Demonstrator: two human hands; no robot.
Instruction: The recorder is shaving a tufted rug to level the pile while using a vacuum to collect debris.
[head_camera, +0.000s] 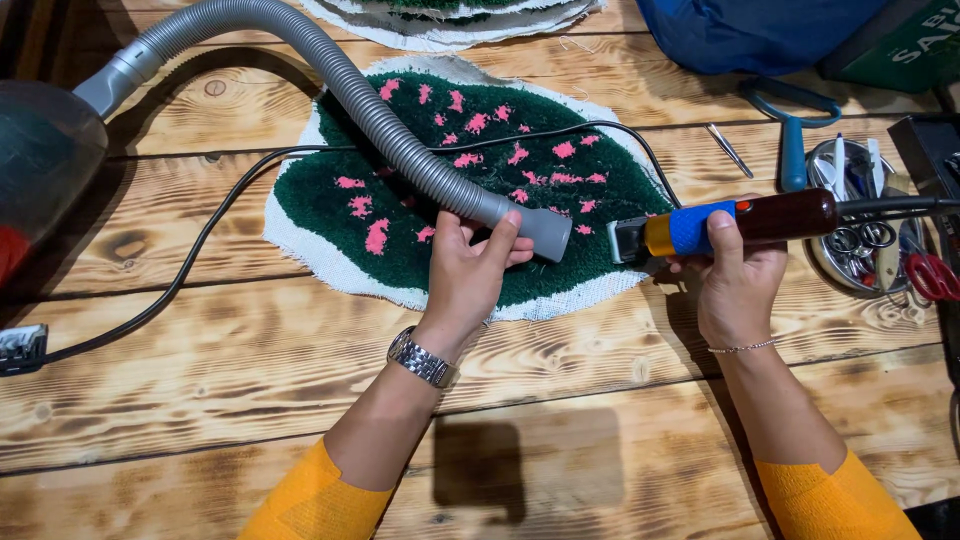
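Starting at the far left, a vacuum canister (40, 170) with a dark translucent body sits at the edge of the bench (200, 400), which is scorched, strongly grained wood. A small black plug block (20, 348) lies near the left edge, and a black cord (200, 245) runs from it toward the right, across the rug and on to the tool in my other hand. From the canister a grey ribbed hose (370, 110) arcs over the far side and comes down across the tufted rug (400, 215), a rounded dark green piece with pink flecks and a pale cloth border, lying flat in the middle of the bench.

My left hand (470, 275), a metal watch (422, 360) on the wrist, has its grip clenched around the smooth grey nozzle (535, 228) at the end of the hose, thumb on the near side, fingers wrapped over. The nozzle mouth points right, just above the rug's right part.

Just beside it, my right hand (735, 285) has its grip closed on an electric clipper (730, 222) with a dark red body, a blue band and a yellow collar; its metal head faces left, close to the nozzle, over the rug's right edge.

Farther right, a blue-handled tool (792, 140) and a thin metal pin (730, 150) lie on the bench, then a round metal tin (860, 220) holding scissors and small tools. Blue cloth (750, 30) lies at the far right.
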